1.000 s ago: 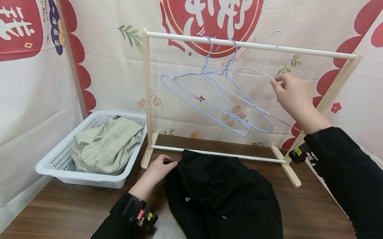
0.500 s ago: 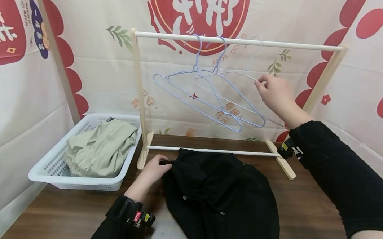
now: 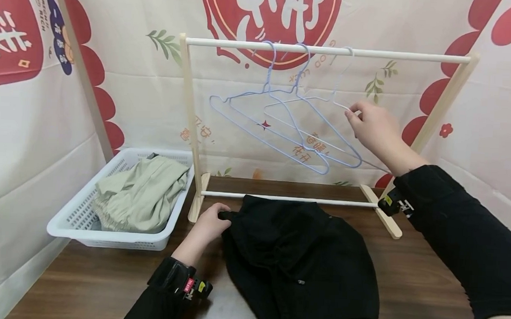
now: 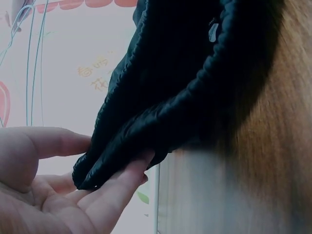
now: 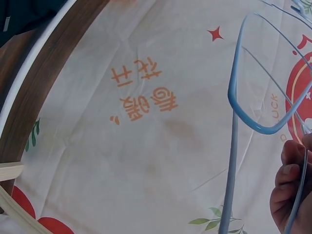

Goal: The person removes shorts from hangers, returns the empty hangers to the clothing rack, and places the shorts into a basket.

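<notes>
My left hand (image 3: 208, 227) pinches the upper left corner of a black garment (image 3: 306, 268) lying on the table; the left wrist view shows its gathered elastic edge (image 4: 161, 109) between thumb and fingers. My right hand (image 3: 376, 129) pinches the right shoulder of a pale wire hanger (image 3: 337, 82), whose hook appears to be over the rack's top rail (image 3: 408, 56). Left of it, two blue hangers (image 3: 269, 78) hang from the same rail. In the right wrist view, the right hand (image 5: 290, 190) is partly cut off at the frame edge.
A white plastic basket (image 3: 57, 226) holding light green clothing (image 3: 145, 192) stands at the left. The wooden rack's feet (image 3: 383, 212) and lower bar (image 3: 348, 203) sit behind the black garment. A printed cloth (image 3: 150, 106) covers the back and sides.
My right hand has lowered the pale hanger, whose hook was above the rail and now appears to be on it. The left hand keeps its pinch on the black garment.
</notes>
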`<state>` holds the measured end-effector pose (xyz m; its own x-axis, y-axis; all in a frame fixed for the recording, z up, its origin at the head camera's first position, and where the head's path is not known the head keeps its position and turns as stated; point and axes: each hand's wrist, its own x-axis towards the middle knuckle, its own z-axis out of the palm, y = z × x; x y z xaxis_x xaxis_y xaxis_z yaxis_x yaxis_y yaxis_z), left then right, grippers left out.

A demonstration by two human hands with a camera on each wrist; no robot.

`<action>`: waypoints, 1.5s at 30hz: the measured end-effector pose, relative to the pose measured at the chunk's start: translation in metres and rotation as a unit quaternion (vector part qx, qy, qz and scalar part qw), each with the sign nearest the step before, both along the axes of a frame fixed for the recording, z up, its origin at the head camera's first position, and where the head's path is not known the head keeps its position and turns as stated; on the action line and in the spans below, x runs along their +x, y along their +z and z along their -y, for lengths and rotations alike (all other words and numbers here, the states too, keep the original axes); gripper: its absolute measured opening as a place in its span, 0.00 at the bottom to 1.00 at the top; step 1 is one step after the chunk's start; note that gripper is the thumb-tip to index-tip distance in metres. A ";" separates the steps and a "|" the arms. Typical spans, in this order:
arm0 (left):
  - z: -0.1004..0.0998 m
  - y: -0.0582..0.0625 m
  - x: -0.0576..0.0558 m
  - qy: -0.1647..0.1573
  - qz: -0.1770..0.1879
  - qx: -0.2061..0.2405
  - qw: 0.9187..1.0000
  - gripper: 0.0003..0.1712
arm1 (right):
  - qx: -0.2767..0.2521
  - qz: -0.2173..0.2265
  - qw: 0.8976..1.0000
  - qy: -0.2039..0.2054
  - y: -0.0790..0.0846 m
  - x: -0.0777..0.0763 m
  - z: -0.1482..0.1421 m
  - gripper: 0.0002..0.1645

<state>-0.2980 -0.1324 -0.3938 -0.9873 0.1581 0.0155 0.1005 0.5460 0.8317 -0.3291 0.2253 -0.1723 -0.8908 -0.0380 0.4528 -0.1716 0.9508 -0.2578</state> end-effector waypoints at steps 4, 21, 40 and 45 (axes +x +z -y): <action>-0.002 -0.001 -0.002 -0.001 -0.005 0.001 1.000 0.20 | 0.001 0.006 1.000 0.000 0.000 0.002 0.000 0.30; -0.005 0.006 -0.003 -0.022 -0.006 0.014 1.000 0.22 | 0.011 0.051 0.999 0.002 0.008 0.013 0.002 0.37; -0.001 0.017 0.001 0.015 -0.063 0.010 0.998 0.17 | -0.045 -0.008 0.999 -0.006 -0.001 0.039 -0.011 0.35; 0.001 0.018 0.001 0.014 -0.059 0.022 0.998 0.18 | -0.077 -0.121 0.990 0.011 -0.005 0.063 -0.006 0.27</action>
<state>-0.2973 -0.1336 -0.3754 -0.9822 0.1274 0.1384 0.1846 0.5129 0.8384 -0.2660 0.2310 -0.1771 -0.7551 0.0303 0.6549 -0.2658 0.8989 -0.3482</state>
